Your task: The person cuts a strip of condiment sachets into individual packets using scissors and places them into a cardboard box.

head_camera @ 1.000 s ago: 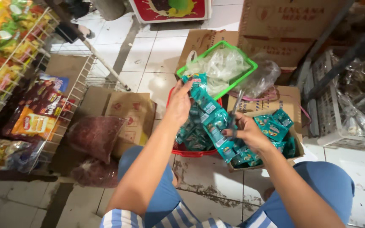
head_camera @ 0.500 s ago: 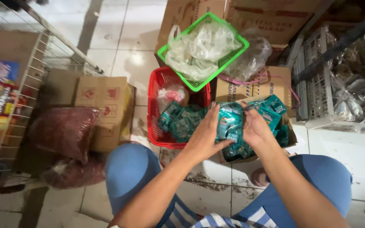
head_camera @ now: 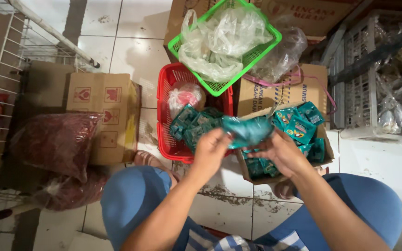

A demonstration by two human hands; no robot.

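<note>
Head view: dirty white tiled floor (head_camera: 140, 28) crowded with cardboard boxes (head_camera: 105, 111).

The white tiled floor (head_camera: 136, 32) carries cardboard boxes (head_camera: 105, 116), a red basket (head_camera: 166, 139) and red sacks (head_camera: 54, 142).

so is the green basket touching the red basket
Touching. The head view shows the green basket resting tilted on the far rim of the red basket, its lower corner overlapping that rim with no gap visible.
</note>
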